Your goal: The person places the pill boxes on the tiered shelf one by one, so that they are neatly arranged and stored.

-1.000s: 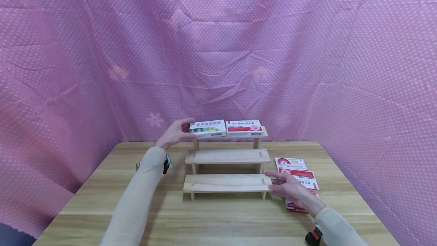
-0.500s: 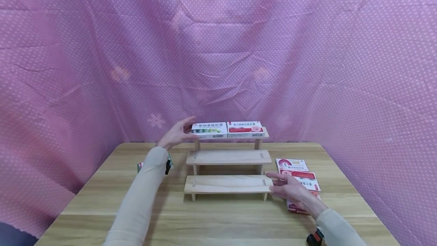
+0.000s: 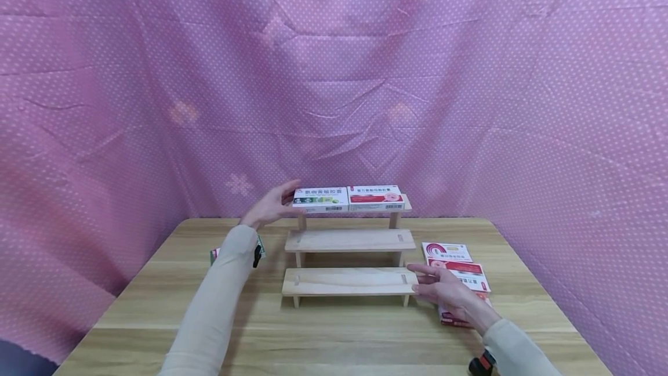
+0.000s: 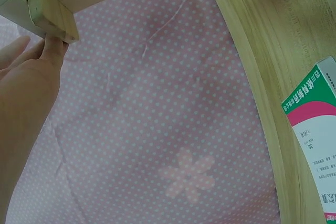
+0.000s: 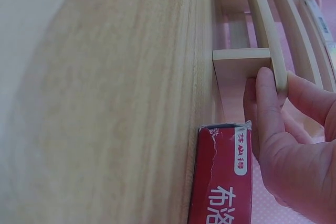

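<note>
Closest in, on the pale wood-grain table [image 3: 334, 347], the right hand [image 3: 449, 293] pinches the right end of the lowest plank [image 3: 349, 281] of a three-tier natural-wood stand, seemingly steadying it. Just beyond that hand, and partly under it, lie red-and-white cardboard medicine boxes [image 3: 461, 274], overlapping one another.

Further back comes the bare middle plank [image 3: 349, 239]; off to its left, a green, pink and white cardboard box [image 4: 315, 129] lies on the table.

Now the top tier! The left hand [image 3: 268, 206] grips the left end of a flat white-and-green medicine box [image 3: 320, 199], thumb in front, fingers behind. It lies flat on the top plank [image 3: 406, 204], right up against a white-and-red medicine box [image 3: 374, 197].

This looks like the final squaring-up; the next move calls for easing the left fingers off without nudging the row.

Behind everything hangs pink dotted cloth [image 3: 334, 74].
</note>
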The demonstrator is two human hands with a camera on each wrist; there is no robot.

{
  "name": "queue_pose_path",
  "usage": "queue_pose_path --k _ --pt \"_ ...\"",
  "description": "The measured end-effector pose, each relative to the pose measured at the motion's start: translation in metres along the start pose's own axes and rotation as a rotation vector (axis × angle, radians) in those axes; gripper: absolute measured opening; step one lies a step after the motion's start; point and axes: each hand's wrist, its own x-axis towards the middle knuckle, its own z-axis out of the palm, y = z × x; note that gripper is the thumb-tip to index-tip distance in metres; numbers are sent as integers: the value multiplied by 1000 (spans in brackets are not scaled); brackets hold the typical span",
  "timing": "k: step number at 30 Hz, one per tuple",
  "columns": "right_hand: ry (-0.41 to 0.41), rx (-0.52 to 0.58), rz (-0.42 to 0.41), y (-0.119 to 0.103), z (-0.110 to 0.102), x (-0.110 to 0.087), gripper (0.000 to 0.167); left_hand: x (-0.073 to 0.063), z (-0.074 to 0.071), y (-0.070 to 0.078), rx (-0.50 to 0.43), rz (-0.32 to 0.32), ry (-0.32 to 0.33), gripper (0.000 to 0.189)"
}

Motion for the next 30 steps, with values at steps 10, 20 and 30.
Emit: queue_pose_path --k 10,20,30 --pt "2 -4 3 1 0 0 63 -3 2 1 -36 15 8 95" --pt "-7 10 2 2 -1 1 63 -14 2 -3 -171 -12 70 94" --pt "-23 16 2 0 -2 1 63 -30 -5 -12 -137 2 113 84"
